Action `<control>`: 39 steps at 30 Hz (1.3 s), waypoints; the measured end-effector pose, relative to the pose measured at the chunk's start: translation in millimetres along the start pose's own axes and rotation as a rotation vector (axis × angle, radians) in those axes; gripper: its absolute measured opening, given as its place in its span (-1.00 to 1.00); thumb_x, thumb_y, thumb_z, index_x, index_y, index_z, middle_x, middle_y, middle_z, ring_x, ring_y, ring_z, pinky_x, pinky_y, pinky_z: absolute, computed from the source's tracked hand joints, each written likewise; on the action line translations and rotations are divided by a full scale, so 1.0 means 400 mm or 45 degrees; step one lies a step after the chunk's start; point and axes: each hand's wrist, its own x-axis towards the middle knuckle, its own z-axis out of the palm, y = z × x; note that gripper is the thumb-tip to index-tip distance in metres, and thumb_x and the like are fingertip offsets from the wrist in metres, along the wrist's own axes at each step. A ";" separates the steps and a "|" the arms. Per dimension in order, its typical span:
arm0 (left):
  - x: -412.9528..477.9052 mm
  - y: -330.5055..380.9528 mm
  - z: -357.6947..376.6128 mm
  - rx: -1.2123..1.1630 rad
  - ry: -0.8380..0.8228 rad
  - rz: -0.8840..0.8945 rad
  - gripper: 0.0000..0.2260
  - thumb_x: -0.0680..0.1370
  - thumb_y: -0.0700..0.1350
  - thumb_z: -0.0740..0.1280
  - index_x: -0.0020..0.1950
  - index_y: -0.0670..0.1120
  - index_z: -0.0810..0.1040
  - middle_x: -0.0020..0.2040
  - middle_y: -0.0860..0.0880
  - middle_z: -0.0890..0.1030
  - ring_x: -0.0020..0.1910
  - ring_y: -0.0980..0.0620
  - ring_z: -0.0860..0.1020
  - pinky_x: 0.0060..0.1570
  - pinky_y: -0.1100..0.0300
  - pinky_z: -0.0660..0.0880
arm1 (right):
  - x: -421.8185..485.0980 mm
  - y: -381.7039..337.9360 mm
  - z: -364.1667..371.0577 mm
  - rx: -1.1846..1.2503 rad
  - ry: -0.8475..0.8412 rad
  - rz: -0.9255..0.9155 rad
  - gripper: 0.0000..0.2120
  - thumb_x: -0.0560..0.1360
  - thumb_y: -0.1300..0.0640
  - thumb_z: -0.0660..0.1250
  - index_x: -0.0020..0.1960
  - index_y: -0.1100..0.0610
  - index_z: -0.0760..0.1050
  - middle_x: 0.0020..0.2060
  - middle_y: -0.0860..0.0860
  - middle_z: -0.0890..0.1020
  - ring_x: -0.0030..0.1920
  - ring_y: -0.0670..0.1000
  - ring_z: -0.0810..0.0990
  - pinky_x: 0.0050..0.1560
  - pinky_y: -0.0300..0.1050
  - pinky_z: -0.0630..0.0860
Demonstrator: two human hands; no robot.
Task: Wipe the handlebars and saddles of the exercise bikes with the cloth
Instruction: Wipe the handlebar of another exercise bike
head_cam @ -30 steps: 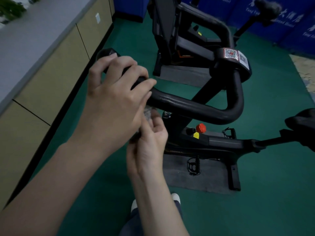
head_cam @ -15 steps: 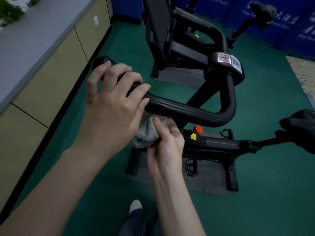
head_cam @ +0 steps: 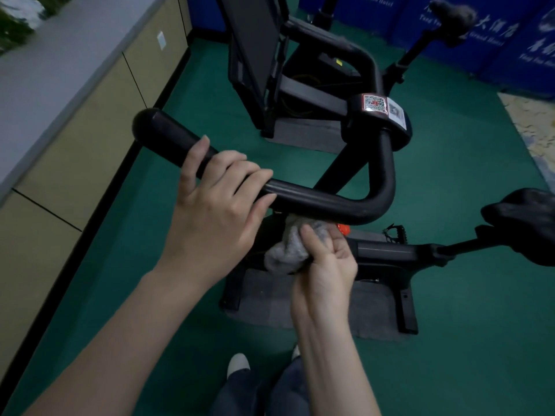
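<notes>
The near bike's black handlebar (head_cam: 324, 202) runs from a rounded end at the upper left to a bend at the right. My left hand (head_cam: 216, 205) lies over the bar's left part, fingers curled on top of it. Just under the bar, my right hand (head_cam: 324, 265) grips a bunched grey cloth (head_cam: 288, 250), which touches the bar's underside. The near bike's black saddle (head_cam: 522, 220) sits at the right edge. A second bike stands behind, its saddle (head_cam: 450, 13) at the top right.
A beige cabinet (head_cam: 75, 145) with a grey top runs along the left. Green floor (head_cam: 480, 325) surrounds the bikes, each on a grey mat (head_cam: 369, 313). Blue panels line the back wall. A red knob (head_cam: 344, 228) shows below the bar. My legs and shoe are at the bottom.
My left hand has slid right along the bar, baring its rounded left end. My right hand with the cloth has come out from under the left hand and moved right beneath the bar.
</notes>
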 end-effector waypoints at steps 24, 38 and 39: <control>0.013 0.051 0.027 -0.206 0.011 -0.085 -0.71 0.53 0.10 0.30 0.13 -0.03 0.60 0.01 0.06 0.59 0.10 0.03 0.50 0.45 0.03 -0.07 | 0.017 -0.122 -0.078 -0.438 0.320 -0.630 -0.77 0.45 0.36 0.40 0.04 0.12 0.56 -0.02 0.10 0.66 0.01 0.02 0.66 0.06 -0.14 0.60; 0.013 0.055 0.019 -0.248 -0.008 -0.105 -0.70 0.52 0.10 0.28 0.13 -0.05 0.60 0.00 0.05 0.59 0.09 0.01 0.52 0.45 0.02 -0.06 | 0.042 -0.207 -0.009 -1.825 -0.286 -1.272 -0.86 0.48 0.33 0.37 0.00 0.20 0.64 -0.11 0.03 0.68 -0.02 0.09 0.58 0.02 -0.30 0.40; 0.013 0.055 0.017 -0.248 -0.016 -0.103 -0.69 0.52 0.09 0.29 0.13 -0.05 0.60 0.01 0.04 0.59 0.09 0.00 0.53 0.44 0.00 -0.05 | 0.044 -0.207 0.007 -1.900 -0.319 -1.229 -0.88 0.49 0.31 0.35 -0.02 0.19 0.63 -0.13 0.05 0.67 -0.04 0.11 0.58 0.01 -0.21 0.42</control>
